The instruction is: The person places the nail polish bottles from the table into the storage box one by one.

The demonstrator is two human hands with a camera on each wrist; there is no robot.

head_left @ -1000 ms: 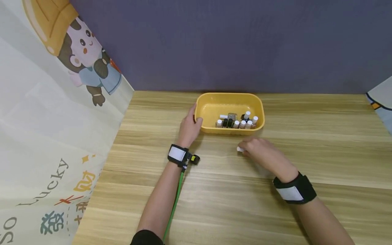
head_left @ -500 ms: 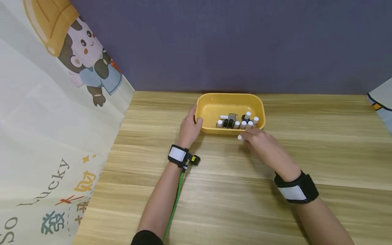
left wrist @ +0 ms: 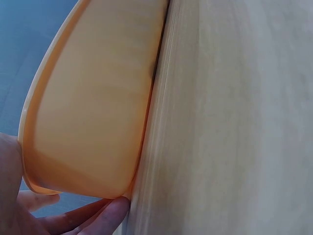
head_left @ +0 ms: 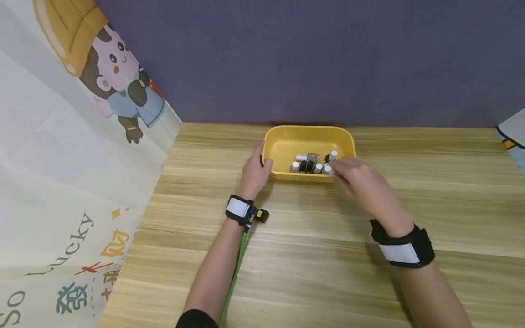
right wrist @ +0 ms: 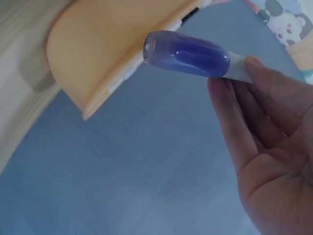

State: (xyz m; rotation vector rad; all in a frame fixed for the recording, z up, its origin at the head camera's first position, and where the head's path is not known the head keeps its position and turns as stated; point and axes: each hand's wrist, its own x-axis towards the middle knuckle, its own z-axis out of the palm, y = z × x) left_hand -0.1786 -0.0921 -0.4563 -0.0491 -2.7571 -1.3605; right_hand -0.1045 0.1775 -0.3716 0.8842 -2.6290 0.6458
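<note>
In the head view, my left hand [head_left: 254,175] grips the left end of a yellow plastic basket [head_left: 283,141], thumb at its rim. The left wrist view shows the fingers [left wrist: 110,218] against the basket's outer wall [left wrist: 93,107]. My right hand [head_left: 365,187] is at the basket's front right rim. Between thumb and fingertips it pinches a nail polish bottle [right wrist: 190,55] by its pale cap; the glass holds purple-blue polish. Several more nail polish bottles stand in the basket, among them black-capped ones [head_left: 309,166] and one lying down [head_left: 312,158]. My right hand covers those at the right end.
The basket stands on a wood-grain table [head_left: 303,259], near a dark blue-grey wall panel [head_left: 303,59]. A white printed cloth [head_left: 49,182] hangs at the left. A green cable [head_left: 235,269] runs along my left forearm.
My right hand has carried the nail polish bottle up from the table in front of the basket to its right rim. The left hand has kept its place on the basket.
</note>
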